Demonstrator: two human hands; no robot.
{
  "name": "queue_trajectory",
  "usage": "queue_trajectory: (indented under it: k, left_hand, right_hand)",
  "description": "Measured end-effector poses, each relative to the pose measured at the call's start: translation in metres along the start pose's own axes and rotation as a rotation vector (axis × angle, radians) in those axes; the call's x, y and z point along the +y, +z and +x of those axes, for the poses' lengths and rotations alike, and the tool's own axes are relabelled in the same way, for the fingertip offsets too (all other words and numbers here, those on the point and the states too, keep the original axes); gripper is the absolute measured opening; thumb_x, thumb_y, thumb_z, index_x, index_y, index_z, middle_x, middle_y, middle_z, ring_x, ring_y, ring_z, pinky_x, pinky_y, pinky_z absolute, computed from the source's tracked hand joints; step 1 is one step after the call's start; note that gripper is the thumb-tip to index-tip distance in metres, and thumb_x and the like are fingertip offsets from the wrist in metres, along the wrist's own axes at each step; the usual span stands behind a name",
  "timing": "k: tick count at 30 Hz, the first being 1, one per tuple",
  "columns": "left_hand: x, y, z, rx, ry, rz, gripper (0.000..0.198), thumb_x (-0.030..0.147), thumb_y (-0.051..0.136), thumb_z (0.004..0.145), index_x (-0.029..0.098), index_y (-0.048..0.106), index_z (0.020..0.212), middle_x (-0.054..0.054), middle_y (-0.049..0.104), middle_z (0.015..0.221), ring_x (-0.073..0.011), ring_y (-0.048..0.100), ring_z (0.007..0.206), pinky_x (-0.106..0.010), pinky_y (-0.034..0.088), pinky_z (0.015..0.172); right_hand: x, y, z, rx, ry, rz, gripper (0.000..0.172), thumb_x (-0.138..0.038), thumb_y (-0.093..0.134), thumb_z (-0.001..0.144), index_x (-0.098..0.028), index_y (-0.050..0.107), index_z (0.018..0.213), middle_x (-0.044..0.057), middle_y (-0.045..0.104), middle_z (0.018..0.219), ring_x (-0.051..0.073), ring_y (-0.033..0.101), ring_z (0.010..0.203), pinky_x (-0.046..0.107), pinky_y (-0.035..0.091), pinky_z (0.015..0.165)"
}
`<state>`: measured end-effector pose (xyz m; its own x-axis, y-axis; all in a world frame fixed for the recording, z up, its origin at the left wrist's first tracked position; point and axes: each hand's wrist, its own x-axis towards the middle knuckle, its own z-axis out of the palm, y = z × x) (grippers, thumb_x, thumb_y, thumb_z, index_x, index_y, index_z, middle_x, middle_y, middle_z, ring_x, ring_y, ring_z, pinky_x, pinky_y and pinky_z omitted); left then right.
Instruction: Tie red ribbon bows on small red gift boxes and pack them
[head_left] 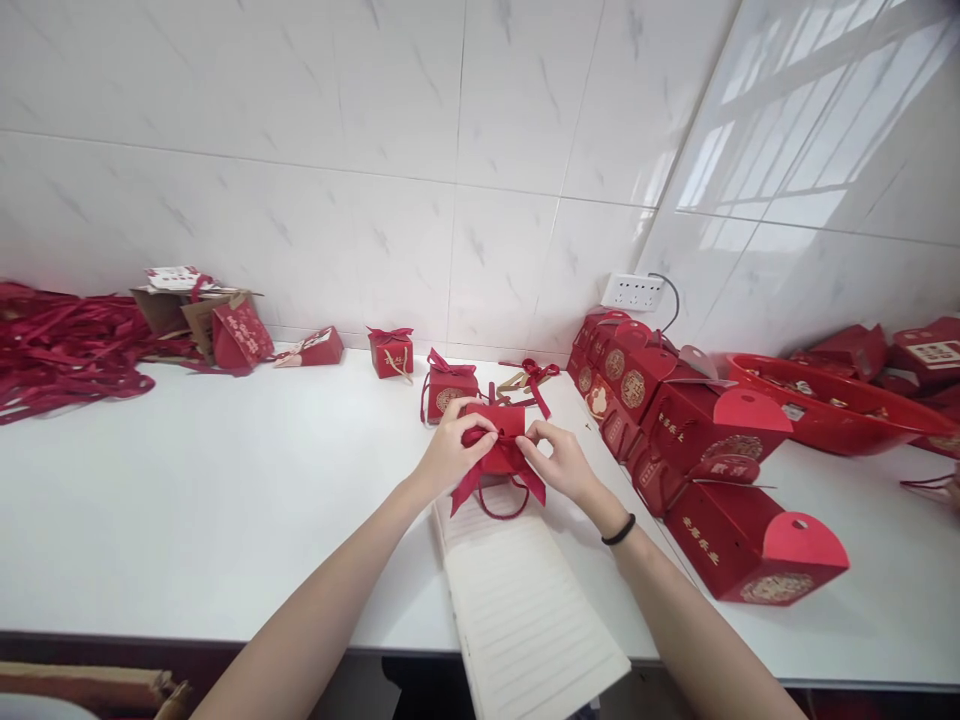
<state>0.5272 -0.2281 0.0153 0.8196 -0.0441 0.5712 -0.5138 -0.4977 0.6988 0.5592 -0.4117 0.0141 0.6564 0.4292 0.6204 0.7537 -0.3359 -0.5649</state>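
A small red gift box (511, 418) stands at the far end of a lined notebook (529, 600). Across its front a dark red ribbon (534, 482) forms a bow, its two tails hanging down to either side. My left hand (459, 445) pinches the bow's left loop between thumb and fingers. On the other side my right hand (553, 455) pinches the ribbon close to the knot. A twisted red cord handle (504, 514) droops below the bow onto the paper. Just behind, to the left, sits another red box (448, 384) with a ribbon on top.
Red boxes (705, 430) with gold print line the right side. Beyond them is a red basin (832, 415). Loose red ribbons (67, 335) pile up at far left, near folded boxes (240, 332). A power strip (632, 292) is at the wall.
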Motion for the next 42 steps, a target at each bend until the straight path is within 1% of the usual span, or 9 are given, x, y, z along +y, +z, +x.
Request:
queue_trajectory:
  k: [2,5,8,12,15,20,27,34,42]
  left_hand:
    - [-0.001,0.002,-0.001,0.014,0.000,-0.024,0.006,0.026,0.055,0.081,0.021,0.059,0.082,-0.007,0.047,0.118,-0.0208,0.048,0.116,-0.037,0.038,0.100]
    - [-0.005,0.008,-0.004,0.157,-0.035,-0.087,0.014,0.026,0.055,0.080,0.022,0.046,0.090,-0.009,0.046,0.120,-0.0210,0.045,0.119,-0.037,0.041,0.095]
    - [-0.008,0.012,-0.006,0.257,-0.084,-0.106,0.016,0.026,0.053,0.080,0.022,0.038,0.083,-0.010,0.045,0.118,-0.0217,0.041,0.123,-0.035,0.043,0.089]
    - [-0.009,0.010,-0.005,0.237,-0.086,-0.087,0.018,0.028,0.049,0.082,0.022,0.036,0.071,-0.009,0.049,0.108,-0.0218,0.045,0.118,-0.034,0.044,0.085]
    - [-0.009,0.008,-0.004,0.222,-0.085,-0.086,0.020,0.028,0.047,0.084,0.021,0.038,0.068,-0.008,0.051,0.104,-0.0211,0.048,0.116,-0.032,0.044,0.085]
    - [-0.008,0.008,-0.005,0.245,-0.082,-0.081,0.019,0.027,0.046,0.084,0.021,0.039,0.068,-0.007,0.054,0.102,-0.0207,0.049,0.116,-0.034,0.041,0.091]
    - [-0.010,0.010,-0.003,0.250,-0.101,-0.102,0.020,0.029,0.044,0.086,0.021,0.039,0.068,-0.009,0.055,0.105,-0.0209,0.051,0.113,-0.035,0.040,0.093]
    - [-0.012,0.011,-0.003,0.247,-0.118,-0.124,0.020,0.031,0.043,0.087,0.021,0.040,0.069,-0.010,0.054,0.108,-0.0201,0.050,0.113,-0.034,0.039,0.095]
    - [-0.012,0.010,-0.002,0.255,-0.102,-0.157,0.023,0.035,0.045,0.084,0.021,0.042,0.066,-0.009,0.056,0.107,-0.0206,0.052,0.108,-0.034,0.043,0.089]
  right_hand:
    - [-0.002,0.001,0.002,-0.021,0.153,0.191,0.036,-0.047,0.050,0.083,-0.019,0.042,0.061,-0.001,0.045,0.058,0.013,0.040,0.055,0.026,0.033,0.054]
    - [-0.003,0.001,0.005,-0.025,0.332,0.471,0.044,-0.056,0.059,0.075,-0.019,0.042,0.058,-0.002,0.042,0.057,0.011,0.037,0.054,0.025,0.031,0.052]
    - [0.000,0.003,0.006,-0.022,0.398,0.588,0.049,-0.061,0.063,0.070,-0.018,0.042,0.057,-0.002,0.042,0.058,0.011,0.038,0.055,0.025,0.033,0.054]
    - [0.007,0.006,0.006,-0.006,0.453,0.650,0.052,-0.062,0.064,0.067,-0.019,0.039,0.057,-0.003,0.038,0.058,0.010,0.036,0.053,0.024,0.033,0.052]
    - [0.011,0.007,0.005,-0.001,0.486,0.693,0.052,-0.061,0.067,0.065,-0.019,0.039,0.058,-0.004,0.037,0.057,0.009,0.034,0.051,0.023,0.031,0.051]
    - [0.013,0.010,0.006,0.007,0.514,0.786,0.051,-0.059,0.069,0.065,-0.018,0.040,0.059,-0.005,0.036,0.057,0.008,0.032,0.051,0.023,0.028,0.050]
    - [0.013,0.012,0.005,-0.006,0.547,0.933,0.046,-0.054,0.074,0.063,-0.017,0.047,0.063,-0.003,0.045,0.062,0.009,0.038,0.055,0.022,0.031,0.054]
    - [0.013,0.013,0.005,-0.018,0.571,1.021,0.044,-0.051,0.076,0.062,-0.017,0.049,0.064,-0.003,0.041,0.060,0.009,0.035,0.054,0.023,0.030,0.053]
    - [0.016,0.011,0.005,-0.031,0.560,1.037,0.046,-0.050,0.077,0.062,-0.017,0.046,0.060,-0.004,0.036,0.058,0.008,0.030,0.053,0.023,0.025,0.051]
